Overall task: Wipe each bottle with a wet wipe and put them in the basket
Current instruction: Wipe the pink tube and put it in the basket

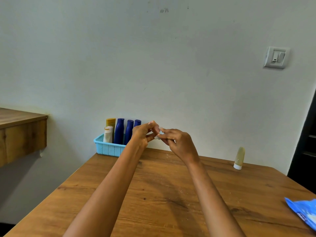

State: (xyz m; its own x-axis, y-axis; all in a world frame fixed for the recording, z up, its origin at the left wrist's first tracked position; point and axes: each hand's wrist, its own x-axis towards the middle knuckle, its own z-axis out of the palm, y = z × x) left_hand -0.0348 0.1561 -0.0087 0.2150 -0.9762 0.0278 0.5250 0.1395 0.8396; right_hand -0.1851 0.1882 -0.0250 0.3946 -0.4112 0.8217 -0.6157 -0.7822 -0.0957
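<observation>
My left hand [142,134] and my right hand [177,142] meet above the far part of the table, and together they pinch a small crumpled white wet wipe [160,133]. A light blue basket [109,148] stands at the table's far left corner against the wall. Upright in it are three dark blue bottles [119,131], a yellow bottle [110,123] and a white tube [108,134]. A pale yellowish tube [239,158] stands on its white cap at the far right of the table, apart from both hands.
A blue pack of wipes [302,212] lies at the table's right edge. The wooden table [153,194] butts against a pale wall. A wooden shelf [20,130] juts out at the left, and a dark door frame [304,142] stands at the right.
</observation>
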